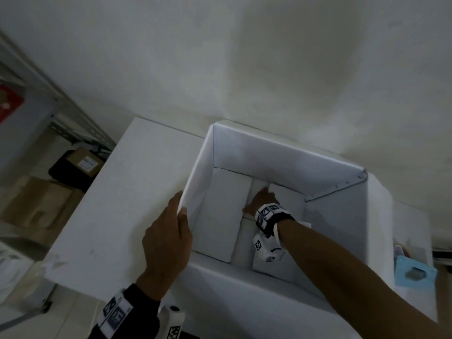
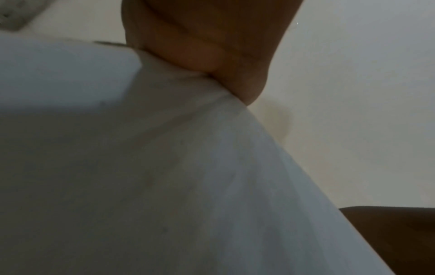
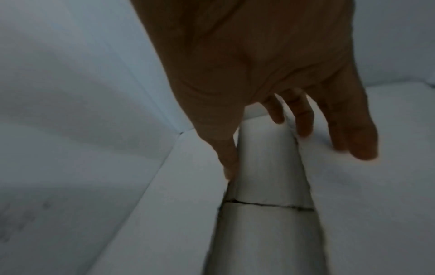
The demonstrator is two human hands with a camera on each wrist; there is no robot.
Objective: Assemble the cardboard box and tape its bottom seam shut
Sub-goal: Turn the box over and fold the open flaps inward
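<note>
A large white cardboard box (image 1: 288, 152) stands open-topped, its mouth facing the head camera, with a wide white flap (image 1: 117, 204) spread out to its left. The left hand (image 1: 168, 238) grips the box's left wall at the rim, thumb inside and fingers (image 1: 175, 201) curled over the outside. The right hand (image 3: 266, 74) reaches down inside, its fingers (image 3: 353, 134) spread and fairly straight, pressing the inner bottom flaps (image 3: 367, 195) beside a gap showing a dark seam line (image 3: 268, 204). Both wrists wear bands with black-and-white square markers. A brown carton (image 1: 84, 161) left of the box carries a white label, unreadable.
</note>
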